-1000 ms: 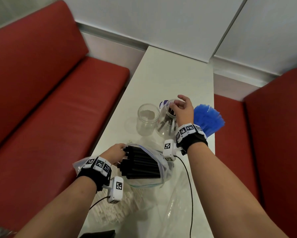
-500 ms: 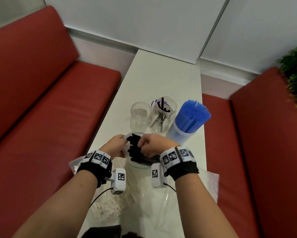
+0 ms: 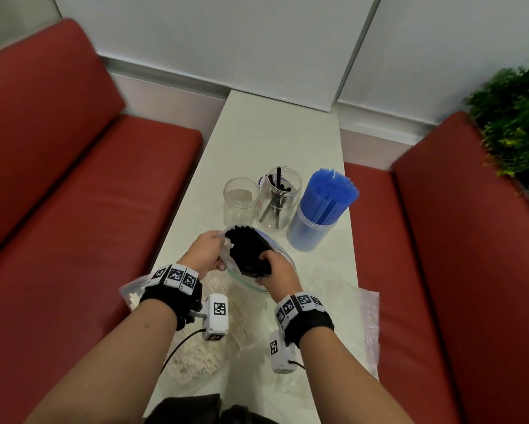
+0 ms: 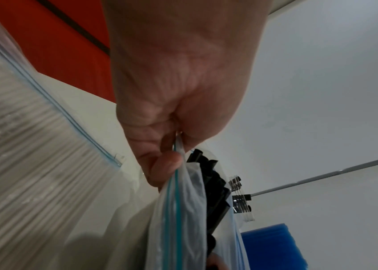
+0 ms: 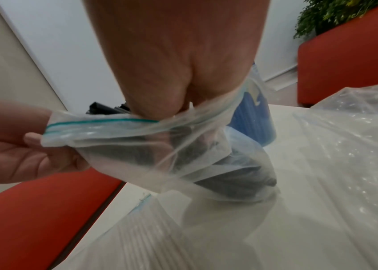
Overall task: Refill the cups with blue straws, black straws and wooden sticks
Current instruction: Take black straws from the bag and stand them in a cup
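Note:
My left hand (image 3: 206, 254) pinches the rim of a clear zip bag (image 3: 251, 284) and holds its mouth wide. In the left wrist view the left hand (image 4: 172, 146) has the bag's (image 4: 176, 210) blue zip strip between thumb and finger. My right hand (image 3: 275, 267) reaches into the bag and grips a bundle of black straws (image 3: 246, 249). Behind stand an empty clear cup (image 3: 241, 201), a clear cup with a few black straws (image 3: 278, 198), and a cup packed with blue straws (image 3: 323, 209). The right wrist view shows the bag (image 5: 160, 149) draped over my right hand (image 5: 178, 102).
A bag of wooden sticks (image 3: 196, 347) lies on the white table (image 3: 275, 133) under my left wrist. An empty clear bag (image 3: 358, 325) lies at the right edge. Red benches (image 3: 73, 209) flank the narrow table, and a green plant (image 3: 514, 117) stands at the far right.
My right hand came back from the middle cup to the bag and now grips the black straws inside it. My left hand has raised the bag's mouth upward.

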Action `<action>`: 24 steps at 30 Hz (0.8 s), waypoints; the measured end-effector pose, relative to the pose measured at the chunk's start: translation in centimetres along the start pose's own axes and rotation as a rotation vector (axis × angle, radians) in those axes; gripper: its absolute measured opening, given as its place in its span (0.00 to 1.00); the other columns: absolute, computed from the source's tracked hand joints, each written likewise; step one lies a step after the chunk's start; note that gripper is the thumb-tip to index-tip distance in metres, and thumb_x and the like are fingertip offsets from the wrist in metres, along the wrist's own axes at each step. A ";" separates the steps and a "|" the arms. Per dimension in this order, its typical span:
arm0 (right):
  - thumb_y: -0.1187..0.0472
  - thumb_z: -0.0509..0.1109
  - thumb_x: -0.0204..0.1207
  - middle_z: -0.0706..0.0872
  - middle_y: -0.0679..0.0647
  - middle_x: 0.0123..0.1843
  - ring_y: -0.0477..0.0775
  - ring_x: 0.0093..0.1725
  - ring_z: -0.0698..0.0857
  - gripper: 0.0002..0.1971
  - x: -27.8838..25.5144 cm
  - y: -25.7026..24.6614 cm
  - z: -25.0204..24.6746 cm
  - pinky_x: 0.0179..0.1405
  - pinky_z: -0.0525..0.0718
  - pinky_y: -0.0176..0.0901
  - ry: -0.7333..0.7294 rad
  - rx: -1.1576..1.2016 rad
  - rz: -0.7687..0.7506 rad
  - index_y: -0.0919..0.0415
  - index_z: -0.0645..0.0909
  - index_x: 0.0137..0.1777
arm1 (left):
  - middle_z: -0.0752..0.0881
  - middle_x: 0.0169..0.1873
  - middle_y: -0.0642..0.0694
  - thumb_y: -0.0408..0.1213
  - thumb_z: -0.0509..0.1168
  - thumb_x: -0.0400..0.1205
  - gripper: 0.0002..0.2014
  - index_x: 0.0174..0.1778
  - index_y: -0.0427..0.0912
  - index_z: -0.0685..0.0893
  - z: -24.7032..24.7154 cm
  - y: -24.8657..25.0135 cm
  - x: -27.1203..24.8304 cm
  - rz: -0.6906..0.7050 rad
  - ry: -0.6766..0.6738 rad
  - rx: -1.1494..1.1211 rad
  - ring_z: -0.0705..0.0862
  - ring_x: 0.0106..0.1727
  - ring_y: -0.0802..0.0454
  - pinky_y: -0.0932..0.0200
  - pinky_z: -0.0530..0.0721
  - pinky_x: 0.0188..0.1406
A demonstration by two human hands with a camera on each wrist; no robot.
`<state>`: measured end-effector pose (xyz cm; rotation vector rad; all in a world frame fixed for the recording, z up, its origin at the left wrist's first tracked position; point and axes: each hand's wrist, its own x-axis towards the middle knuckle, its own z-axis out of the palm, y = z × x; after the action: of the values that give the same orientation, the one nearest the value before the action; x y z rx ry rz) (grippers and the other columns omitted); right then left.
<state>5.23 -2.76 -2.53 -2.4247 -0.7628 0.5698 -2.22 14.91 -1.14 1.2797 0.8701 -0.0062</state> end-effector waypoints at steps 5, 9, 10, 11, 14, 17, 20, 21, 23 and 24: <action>0.68 0.76 0.75 0.88 0.59 0.54 0.59 0.55 0.84 0.12 -0.1 -0.1 -0.2 0.50 0.73 0.39 0.057 0.039 -0.030 0.65 0.86 0.58 | 0.80 0.39 0.34 0.29 0.50 0.87 0.14 0.60 0.30 0.79 0.1 1.2 -0.3 0.016 0.007 -0.005 0.76 0.24 0.46 0.61 0.72 0.16; 0.68 0.72 0.79 0.89 0.59 0.52 0.58 0.52 0.84 0.09 -0.2 -0.8 -1.2 0.49 0.76 0.43 0.057 0.126 -0.035 0.65 0.84 0.59 | 0.82 0.38 0.34 0.30 0.51 0.85 0.14 0.59 0.32 0.80 -0.1 2.3 -0.6 0.041 0.025 0.029 0.76 0.25 0.46 0.61 0.71 0.16; 0.68 0.70 0.81 0.89 0.59 0.53 0.57 0.54 0.84 0.10 -0.2 -1.1 -1.5 0.52 0.77 0.43 0.065 0.151 -0.044 0.64 0.84 0.60 | 0.83 0.39 0.34 0.30 0.51 0.85 0.14 0.58 0.33 0.81 -0.1 2.6 -0.6 0.052 0.026 0.033 0.76 0.25 0.46 0.61 0.72 0.16; 0.68 0.69 0.82 0.89 0.57 0.54 0.56 0.54 0.85 0.10 -0.2 -1.5 -1.8 0.53 0.78 0.43 0.074 0.182 -0.050 0.63 0.84 0.61 | 0.83 0.39 0.33 0.31 0.52 0.85 0.14 0.58 0.33 0.81 -0.1 2.9 -0.6 0.063 0.024 0.036 0.76 0.25 0.46 0.61 0.72 0.16; 0.65 0.69 0.83 0.87 0.50 0.51 0.51 0.53 0.84 0.04 -0.1 -2.2 -2.4 0.54 0.76 0.42 0.098 0.289 -0.055 0.56 0.81 0.55 | 0.84 0.42 0.32 0.31 0.51 0.85 0.15 0.59 0.36 0.81 -0.1 3.6 -0.5 0.082 0.027 0.053 0.77 0.26 0.45 0.60 0.72 0.16; 0.65 0.69 0.83 0.87 0.48 0.49 0.51 0.53 0.85 0.05 -0.2 -2.5 -3.3 0.57 0.80 0.45 0.127 0.396 -0.055 0.54 0.80 0.53 | 0.84 0.41 0.32 0.30 0.50 0.85 0.15 0.58 0.37 0.81 -0.1 3.8 -0.4 0.074 0.040 0.087 0.76 0.25 0.46 0.60 0.72 0.15; 0.65 0.69 0.83 0.89 0.53 0.53 0.53 0.56 0.86 0.04 -0.2 -3.2 -4.8 0.57 0.81 0.42 0.015 0.449 -0.002 0.57 0.81 0.55 | 0.83 0.41 0.32 0.28 0.50 0.84 0.16 0.59 0.35 0.81 -0.1 3.6 -0.4 0.054 0.037 0.093 0.76 0.26 0.46 0.61 0.71 0.15; 0.64 0.69 0.84 0.89 0.54 0.54 0.53 0.57 0.86 0.05 -0.1 -3.7 -5.9 0.58 0.82 0.41 -0.007 0.460 -0.007 0.58 0.81 0.57 | 0.83 0.40 0.33 0.27 0.49 0.84 0.16 0.59 0.33 0.81 -0.1 3.6 -0.4 0.047 0.026 0.093 0.76 0.27 0.45 0.61 0.71 0.15; 0.62 0.67 0.86 0.91 0.54 0.53 0.54 0.58 0.88 0.04 0.2 -5.5 -9.1 0.66 0.83 0.48 0.011 0.496 -0.090 0.59 0.82 0.57 | 0.82 0.40 0.33 0.25 0.49 0.82 0.17 0.60 0.30 0.81 -0.2 3.7 -0.4 0.041 0.004 0.095 0.76 0.27 0.45 0.61 0.71 0.16; 0.62 0.67 0.86 0.91 0.55 0.52 0.54 0.58 0.89 0.04 0.4 -6.6 -11.1 0.67 0.83 0.51 0.047 0.541 -0.150 0.59 0.83 0.55 | 0.82 0.41 0.33 0.25 0.49 0.82 0.18 0.60 0.29 0.81 -0.2 3.8 -0.4 0.040 -0.002 0.095 0.76 0.28 0.45 0.61 0.71 0.16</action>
<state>8.77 -1.86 9.87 -1.8617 -0.6606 0.5710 -0.84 16.19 2.20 1.3856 0.8508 -0.0174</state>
